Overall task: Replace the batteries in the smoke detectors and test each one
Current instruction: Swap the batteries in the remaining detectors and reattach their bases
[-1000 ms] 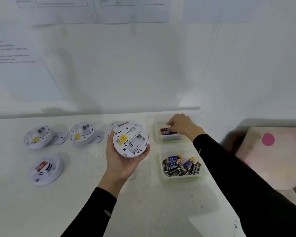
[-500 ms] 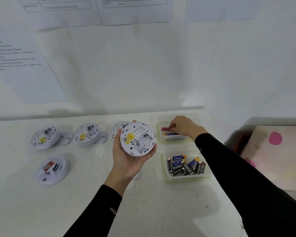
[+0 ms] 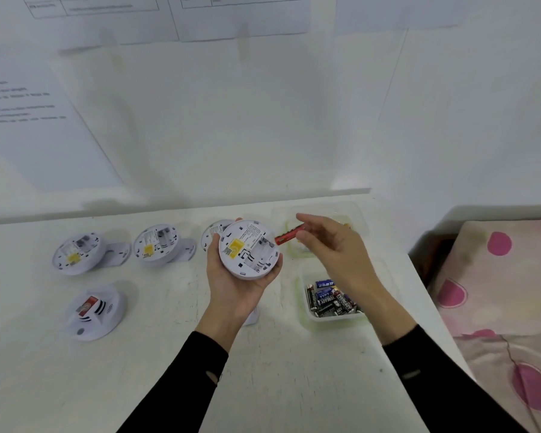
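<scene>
Above the white table (image 3: 138, 370), the left hand (image 3: 235, 285) cups the smoke detector (image 3: 249, 248) back-up, and at its three o'clock the right hand (image 3: 331, 245) pinches a red battery (image 3: 289, 235), long axis running two to eight o'clock, near end just beside the battery bay (image 3: 263, 250).

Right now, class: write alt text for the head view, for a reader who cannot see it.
A left hand holds a white smoke detector, back up, over a white table while the right hand pinches a red battery beside it. More detectors lie to the left; a tub of batteries sits to the right.
</scene>
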